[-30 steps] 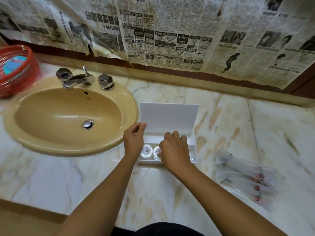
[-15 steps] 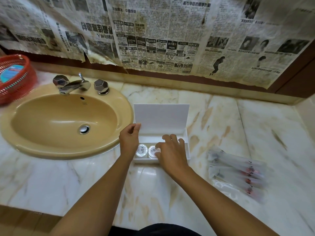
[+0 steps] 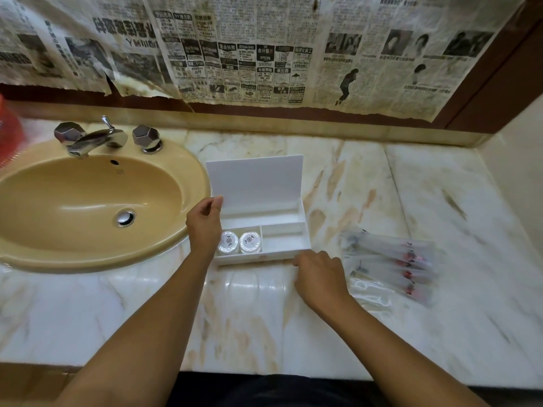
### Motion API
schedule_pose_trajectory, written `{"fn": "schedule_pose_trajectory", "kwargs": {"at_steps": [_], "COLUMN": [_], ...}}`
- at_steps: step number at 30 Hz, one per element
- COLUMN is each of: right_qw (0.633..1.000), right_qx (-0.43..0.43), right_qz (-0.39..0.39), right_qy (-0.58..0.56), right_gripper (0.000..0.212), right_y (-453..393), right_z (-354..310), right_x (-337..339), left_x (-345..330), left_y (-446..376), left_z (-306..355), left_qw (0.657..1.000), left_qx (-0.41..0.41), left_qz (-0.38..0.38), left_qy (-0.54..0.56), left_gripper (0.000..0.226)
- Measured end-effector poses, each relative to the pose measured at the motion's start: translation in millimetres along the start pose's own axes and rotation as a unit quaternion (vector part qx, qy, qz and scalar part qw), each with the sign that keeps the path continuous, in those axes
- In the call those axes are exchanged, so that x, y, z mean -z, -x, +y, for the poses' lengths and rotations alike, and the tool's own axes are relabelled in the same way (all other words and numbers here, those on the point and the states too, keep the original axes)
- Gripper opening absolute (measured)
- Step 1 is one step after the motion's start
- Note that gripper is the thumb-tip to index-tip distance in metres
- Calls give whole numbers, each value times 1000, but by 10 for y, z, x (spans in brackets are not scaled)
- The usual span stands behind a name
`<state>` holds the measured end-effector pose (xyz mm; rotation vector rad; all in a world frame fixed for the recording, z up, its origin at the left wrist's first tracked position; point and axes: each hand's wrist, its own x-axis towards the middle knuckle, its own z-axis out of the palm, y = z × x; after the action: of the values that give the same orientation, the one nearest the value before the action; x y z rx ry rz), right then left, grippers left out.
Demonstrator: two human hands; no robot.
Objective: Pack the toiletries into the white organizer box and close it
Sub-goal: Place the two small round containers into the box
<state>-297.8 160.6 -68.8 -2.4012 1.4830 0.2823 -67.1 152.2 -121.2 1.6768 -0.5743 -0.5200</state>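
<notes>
- Your white organizer box (image 3: 289, 250) sits on the marble counter (image 3: 396, 186) between your two hands, its lid (image 3: 255, 183) standing upright along the far side.
- Just left of your left hand (image 3: 204, 227) the rim of the tan sink (image 3: 88, 207) curves close to the box's left wall; little counter shows between them.
- Toward you from both hands a broad stretch of bare marble runs to the counter's front edge.
- Right of your right hand (image 3: 320, 277), a blurred pile of clear-wrapped toiletry packets (image 3: 390, 265) lies on the counter, near the hand but apart from the box.
- Beyond the lid the counter runs to a newspaper-covered wall (image 3: 264, 54).
- Your left hand rests against the box's left end, fingers loosely curled, thumb and forefinger up at the lid's lower left corner; you cannot tell whether they pinch it.
- Your right hand hovers just at the box's near right corner, fingers curled downward and holding nothing visible; contact with the box is unclear.
- Just right of your left hand, two round white containers (image 3: 238, 242) sit side by side in the box's near-left compartment; the compartments to their right show only white.
</notes>
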Motion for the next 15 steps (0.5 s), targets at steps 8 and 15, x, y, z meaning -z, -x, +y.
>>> {"fn": "schedule_pose_trajectory", "kwargs": {"at_steps": [8,15], "right_qw": [999,995], "right_qx": [3,57], "right_qz": [-26,-25], "right_qy": [-31,-79], "right_gripper": [37,24], "right_y": [23,-13], "right_z": [102,-105], "right_x": [-98,32], "left_x": [18,14], "left_y": [-12,-12], "left_z": [-15,6], "left_qw": [1000,1000], "left_qx": [-9,4], "left_qz": [-9,-1], "left_qy": [8,8], "left_gripper": [14,12]}}
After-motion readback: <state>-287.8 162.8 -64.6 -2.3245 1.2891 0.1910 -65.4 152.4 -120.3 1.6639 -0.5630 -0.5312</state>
